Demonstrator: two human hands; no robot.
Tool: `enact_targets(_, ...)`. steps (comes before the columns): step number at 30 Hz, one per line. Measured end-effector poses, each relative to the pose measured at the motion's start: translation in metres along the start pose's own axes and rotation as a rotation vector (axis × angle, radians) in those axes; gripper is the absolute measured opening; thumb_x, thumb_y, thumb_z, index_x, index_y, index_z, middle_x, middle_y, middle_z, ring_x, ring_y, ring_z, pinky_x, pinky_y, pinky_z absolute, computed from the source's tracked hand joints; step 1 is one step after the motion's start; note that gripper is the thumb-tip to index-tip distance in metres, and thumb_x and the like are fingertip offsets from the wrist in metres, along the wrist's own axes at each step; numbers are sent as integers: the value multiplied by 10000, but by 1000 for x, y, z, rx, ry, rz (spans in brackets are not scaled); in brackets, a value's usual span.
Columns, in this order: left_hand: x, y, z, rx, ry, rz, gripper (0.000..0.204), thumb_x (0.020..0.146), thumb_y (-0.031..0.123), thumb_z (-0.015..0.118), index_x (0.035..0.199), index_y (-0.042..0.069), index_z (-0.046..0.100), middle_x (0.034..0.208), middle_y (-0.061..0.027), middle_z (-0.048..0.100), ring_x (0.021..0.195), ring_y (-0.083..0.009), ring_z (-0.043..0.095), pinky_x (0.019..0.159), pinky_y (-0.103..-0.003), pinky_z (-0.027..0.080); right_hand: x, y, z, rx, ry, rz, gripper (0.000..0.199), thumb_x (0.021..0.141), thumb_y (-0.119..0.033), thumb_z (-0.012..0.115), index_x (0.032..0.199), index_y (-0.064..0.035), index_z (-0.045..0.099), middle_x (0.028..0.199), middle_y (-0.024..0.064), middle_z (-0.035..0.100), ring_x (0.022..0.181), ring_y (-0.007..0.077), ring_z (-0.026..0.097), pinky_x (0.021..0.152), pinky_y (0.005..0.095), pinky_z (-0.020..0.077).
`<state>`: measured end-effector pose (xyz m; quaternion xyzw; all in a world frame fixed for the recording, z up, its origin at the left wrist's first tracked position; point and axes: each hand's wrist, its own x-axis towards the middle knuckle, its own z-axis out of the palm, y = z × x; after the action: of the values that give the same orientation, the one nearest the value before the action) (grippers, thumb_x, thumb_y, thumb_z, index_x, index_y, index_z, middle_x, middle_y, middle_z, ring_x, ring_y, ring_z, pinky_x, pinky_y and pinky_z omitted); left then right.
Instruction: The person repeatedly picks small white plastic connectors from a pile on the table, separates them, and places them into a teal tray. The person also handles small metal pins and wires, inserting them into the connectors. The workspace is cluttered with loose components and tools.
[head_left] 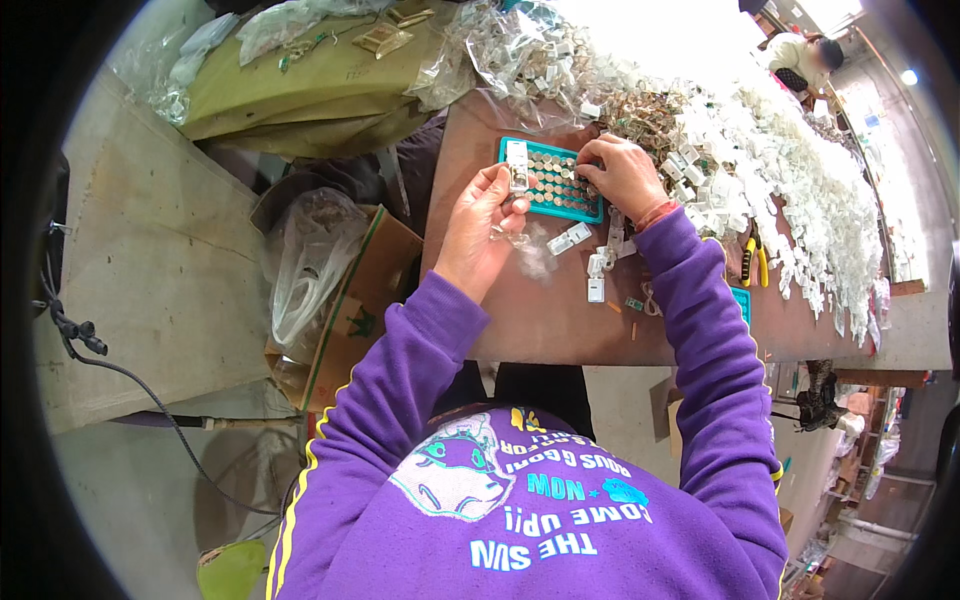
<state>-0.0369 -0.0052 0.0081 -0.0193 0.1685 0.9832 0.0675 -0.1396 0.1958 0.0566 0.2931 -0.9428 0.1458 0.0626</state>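
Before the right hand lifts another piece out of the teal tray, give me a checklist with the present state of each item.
1. Left hand grips the small white part: ok.
2. Right hand rests at the teal tray: ok.
3. Tray stocked with small round metal pieces: ok.
4. Right fingertips already hold a piece: cannot tell.
5. More white parts within reach on the brown table: ok.

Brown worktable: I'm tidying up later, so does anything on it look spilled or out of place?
Yes. Small white plastic parts lie scattered loose below the teal tray, and a big heap of white parts sprawls along the brown worktable.
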Motion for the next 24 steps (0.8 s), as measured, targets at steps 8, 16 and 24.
enact_targets(8,1,1,-1,28,12,-2,165,1009,183,556,1102,52,519,993,-133,655,704,-108,552,513,-177,425,0,2,5,-71,52,-44,102,767,-172,674,825,-90,653,867,73,645,905,285,632,800,411,499)
enact_targets(16,2,0,-4,28,8,-2,162,999,178,576,1095,55,531,978,-123,655,705,-113,557,528,-182,444,-2,1,9,-111,176,-206,90,816,-101,595,886,-104,650,850,65,641,829,297,635,768,419,496)
enact_targets(24,3,0,-3,52,19,-4,162,988,157,592,1111,66,538,972,-109,665,748,-123,597,583,-207,484,-1,-5,-11,710,200,215,194,822,1,669,1007,-31,719,905,60,708,836,124,710,723,244,561)
